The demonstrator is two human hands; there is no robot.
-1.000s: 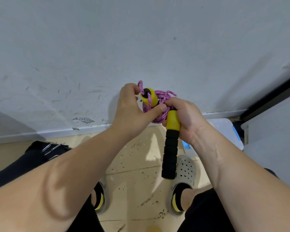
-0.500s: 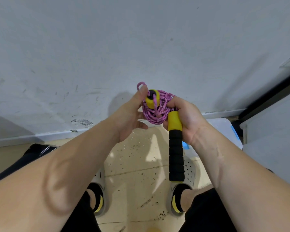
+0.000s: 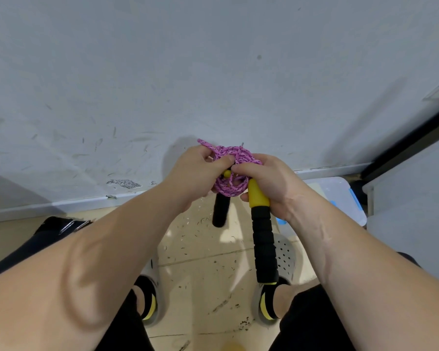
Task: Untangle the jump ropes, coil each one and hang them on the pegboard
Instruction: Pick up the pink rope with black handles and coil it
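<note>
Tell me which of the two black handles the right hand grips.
The right-side handle, gripped by the right hand at its yellow collar. The other handle pokes out below the left hand, which pinches the pink rope.

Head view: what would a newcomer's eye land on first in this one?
The bundle of pink rope, held up mid-frame against the grey wall between the left hand and the right hand. Next, the yellow-and-black handle, gripped at its yellow end by the right hand, hangs toward the floor, and a second black handle dangles below the left hand.
</note>
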